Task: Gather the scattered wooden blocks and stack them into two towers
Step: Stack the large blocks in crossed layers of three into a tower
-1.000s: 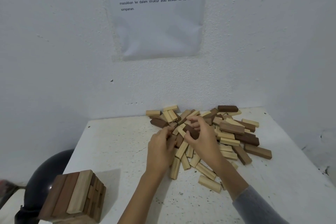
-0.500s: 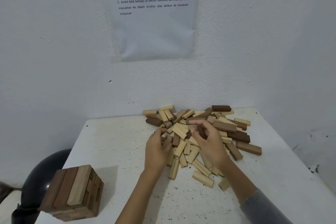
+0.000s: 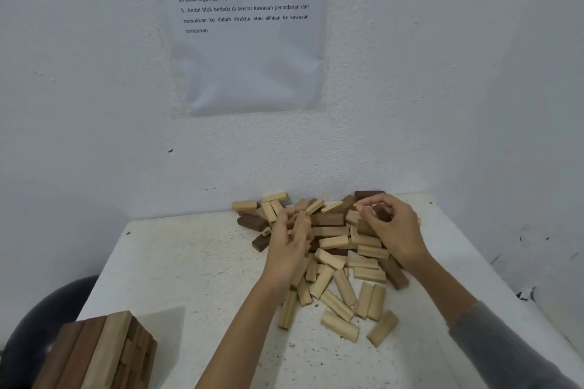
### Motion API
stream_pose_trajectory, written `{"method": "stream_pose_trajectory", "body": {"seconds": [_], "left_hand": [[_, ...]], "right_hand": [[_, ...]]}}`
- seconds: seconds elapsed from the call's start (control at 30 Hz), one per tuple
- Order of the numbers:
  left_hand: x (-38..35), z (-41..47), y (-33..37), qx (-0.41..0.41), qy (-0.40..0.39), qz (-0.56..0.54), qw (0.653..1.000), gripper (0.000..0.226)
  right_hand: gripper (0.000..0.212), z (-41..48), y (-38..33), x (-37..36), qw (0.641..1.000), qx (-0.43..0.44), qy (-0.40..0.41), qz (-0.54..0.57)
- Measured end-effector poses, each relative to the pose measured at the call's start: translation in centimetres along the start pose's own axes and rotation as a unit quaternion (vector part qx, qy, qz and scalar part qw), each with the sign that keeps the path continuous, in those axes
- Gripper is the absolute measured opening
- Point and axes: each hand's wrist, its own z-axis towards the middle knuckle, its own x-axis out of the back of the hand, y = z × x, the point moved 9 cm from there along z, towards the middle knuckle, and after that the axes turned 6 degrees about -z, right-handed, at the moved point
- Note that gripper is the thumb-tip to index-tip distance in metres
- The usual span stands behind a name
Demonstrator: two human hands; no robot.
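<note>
Gripping one dark brown block (image 3: 382, 213), my right hand (image 3: 395, 230) has its thumb and fingers curled round it at the far right of the heap, just above the other pieces. A grey sleeve (image 3: 505, 354) covers that forearm from the near right edge of view.

My left hand (image 3: 289, 245) lies on the left half of the heap, knuckles up and fingers bent down among the pale pieces. I cannot tell whether it holds a piece or only rests on them. Its forearm is bare and runs down to the near edge of view.

Both hands are on the pile of wooden blocks (image 3: 333, 242), which lies loose and crossed on the far part of the table (image 3: 196, 278), close against the wall (image 3: 94, 136). Pale pieces make up most of it. Dark ones show at the far left, the centre and the right flank. Several pale pieces trail toward me from the heap, the nearest two lying apart from the rest.

At the near left corner of the table, well apart from the pile, stands a stacked tower (image 3: 104, 350) whose top layer shows two dark pieces beside one pale piece.

Beyond the table's near left edge sits a dark rounded object (image 3: 34, 325). On the wall above the heap hangs a printed sheet (image 3: 246, 50) with numbered lines of text.
</note>
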Motion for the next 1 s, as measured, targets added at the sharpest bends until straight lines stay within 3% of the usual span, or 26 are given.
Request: {"method": "stream_pose_trajectory", "body": {"seconds": [0.2, 0.3, 0.53, 0.63, 0.83, 1.0], "left_hand": [[-2.0, 2.2, -0.1, -0.012, -0.034, 0.018, 0.999, 0.026], [-2.6, 3.5, -0.1, -0.026, -0.028, 0.017, 0.999, 0.027], [-4.0, 4.7, -0.3, -0.022, -0.05, -0.028, 0.998, 0.028], [-4.1, 4.7, -0.7, -0.017, -0.051, -0.029, 0.998, 0.029], [-3.7, 4.0, -1.0, -0.021, -0.052, -0.023, 0.998, 0.028], [-2.7, 3.0, -0.5, -0.015, -0.037, -0.043, 0.998, 0.027]], "right_hand": [[0.016, 4.4, 4.8, 3.4, 0.993, -0.021, 0.017, -0.116], [0.025, 6.2, 5.5, 2.9, 0.99, -0.001, -0.013, -0.138], [0.024, 8.4, 6.3, 1.8, 0.974, 0.028, -0.06, -0.216], [0.028, 8.5, 7.5, 1.3, 0.958, 0.005, -0.088, -0.273], [0.028, 8.2, 7.6, 1.9, 0.951, -0.022, -0.071, -0.3], [0.024, 7.0, 5.2, 2.2, 0.974, 0.004, -0.035, -0.223]]}}
